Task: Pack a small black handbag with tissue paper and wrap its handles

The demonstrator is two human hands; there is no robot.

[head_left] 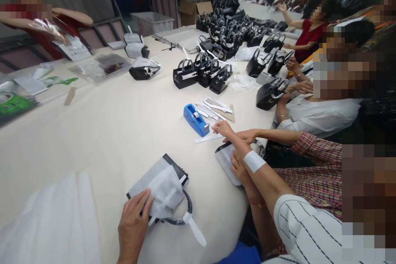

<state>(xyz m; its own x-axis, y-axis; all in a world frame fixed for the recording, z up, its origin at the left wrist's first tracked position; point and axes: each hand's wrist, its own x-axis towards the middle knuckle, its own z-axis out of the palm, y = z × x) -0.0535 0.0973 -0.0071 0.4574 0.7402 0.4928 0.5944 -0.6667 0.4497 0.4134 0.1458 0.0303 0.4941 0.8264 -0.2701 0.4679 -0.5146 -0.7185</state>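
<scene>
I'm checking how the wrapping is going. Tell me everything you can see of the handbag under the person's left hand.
The handbag is small and black, lying flat near the table's front edge, mostly covered by thin white wrapping sheet. Its looped handle carries a white paper strip that sticks out toward the edge. The left hand presses on its wrapped near side. The right hand is out of view.

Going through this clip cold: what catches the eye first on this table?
Near the bottom edge, the left hand presses on a black handbag half wrapped in white tissue; the right hand is out of view. Mid-table, a blue tape dispenser sits beside white paper strips, where a co-worker's hand reaches. Farther back, rows of small black handbags crowd the table.
</scene>
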